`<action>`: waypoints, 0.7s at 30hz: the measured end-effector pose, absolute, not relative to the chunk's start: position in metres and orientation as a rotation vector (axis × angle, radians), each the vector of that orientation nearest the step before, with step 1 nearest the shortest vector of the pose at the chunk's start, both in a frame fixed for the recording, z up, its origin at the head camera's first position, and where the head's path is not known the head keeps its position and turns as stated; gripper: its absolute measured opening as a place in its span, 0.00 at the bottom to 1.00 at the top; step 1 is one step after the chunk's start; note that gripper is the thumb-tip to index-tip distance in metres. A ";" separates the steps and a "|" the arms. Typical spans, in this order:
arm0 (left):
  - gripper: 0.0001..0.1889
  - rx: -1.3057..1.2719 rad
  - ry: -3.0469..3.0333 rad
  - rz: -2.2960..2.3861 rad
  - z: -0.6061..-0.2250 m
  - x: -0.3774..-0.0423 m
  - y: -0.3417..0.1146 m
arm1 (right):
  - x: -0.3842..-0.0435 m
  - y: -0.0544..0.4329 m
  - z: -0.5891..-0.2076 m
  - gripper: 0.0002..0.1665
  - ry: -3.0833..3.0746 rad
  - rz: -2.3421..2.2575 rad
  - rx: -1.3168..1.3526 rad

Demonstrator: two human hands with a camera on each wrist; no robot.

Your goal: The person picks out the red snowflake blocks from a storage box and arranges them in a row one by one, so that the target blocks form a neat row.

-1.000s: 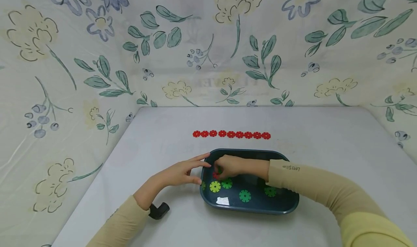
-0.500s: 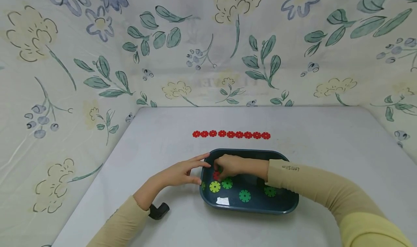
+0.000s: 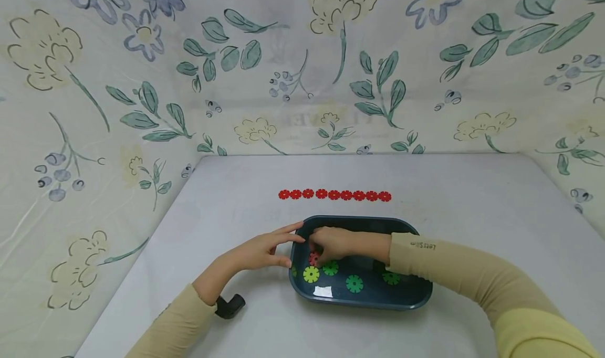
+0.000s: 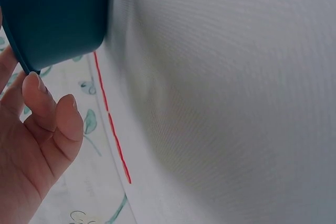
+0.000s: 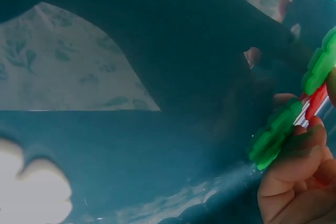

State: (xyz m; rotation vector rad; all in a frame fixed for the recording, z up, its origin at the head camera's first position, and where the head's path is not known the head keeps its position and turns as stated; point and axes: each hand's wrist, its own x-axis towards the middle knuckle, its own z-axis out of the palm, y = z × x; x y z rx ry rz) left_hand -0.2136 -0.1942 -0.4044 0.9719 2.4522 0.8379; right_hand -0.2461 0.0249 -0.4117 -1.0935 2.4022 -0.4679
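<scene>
A dark blue tray (image 3: 406,295) holds several flower-shaped plastic discs. My right hand (image 3: 333,242) reaches into its left end, thumb and fingers pinching a red flower disc (image 3: 313,258). In the right wrist view this red disc (image 5: 316,100) stands edge-on between two green discs (image 5: 278,135), close to the fingertips; part of it is hidden. My left hand (image 3: 264,250) touches the tray's left rim with fairly straight fingers and thumb. The left wrist view has the tray's outer wall (image 4: 63,19) beside the left hand (image 4: 37,135), whose lower fingers bend loosely.
A row of red flower discs (image 3: 334,195) lies behind the tray on the white table (image 3: 454,190). Within the tray are a yellow-green disc (image 3: 311,274) and green discs (image 3: 354,283). A black curved object (image 3: 230,306) is beside the left wrist. Flowered cloth (image 3: 293,101) surrounds the table.
My right hand has shifted slightly toward me inside the tray, and the red disc at its fingertips shows more. The yellow-green disc has slid a little nearer. The left hand stays put.
</scene>
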 end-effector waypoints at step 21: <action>0.29 0.989 2.448 0.846 -0.404 -0.214 -0.195 | -0.241 0.023 -0.407 0.12 2.369 -0.419 -1.124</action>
